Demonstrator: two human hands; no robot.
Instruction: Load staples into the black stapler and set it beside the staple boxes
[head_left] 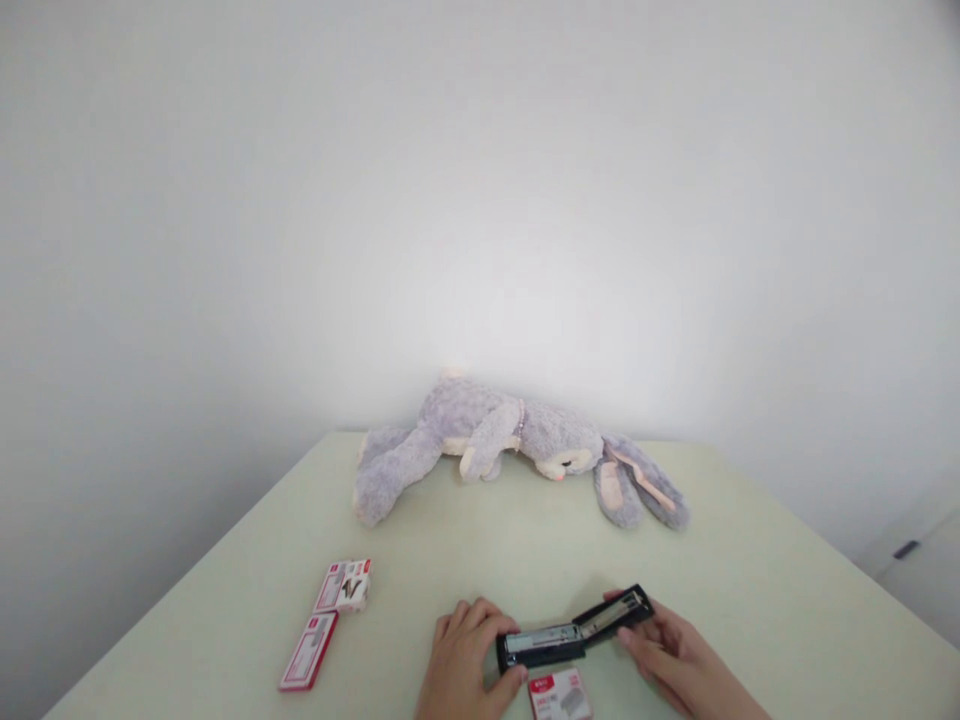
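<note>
A black stapler (541, 646) lies opened out near the front of the table, its metal insides showing. My left hand (469, 660) grips its left end, thumb at the near side and fingers at the far side. My right hand (667, 650) is closed around the right part, which tilts up toward the right. Just in front of the stapler sits a small red-and-white staple box (559, 696), partly cut off by the bottom edge of the view. Whether staples are inside the stapler is too small to tell.
Left of my hands are a white-and-red box (352, 587) with a stapler picture, and two flat red-and-white boxes or cards, the nearer one (309, 652) set apart. A grey plush rabbit (480, 425) lies along the back of the pale table (420, 560), against the wall.
</note>
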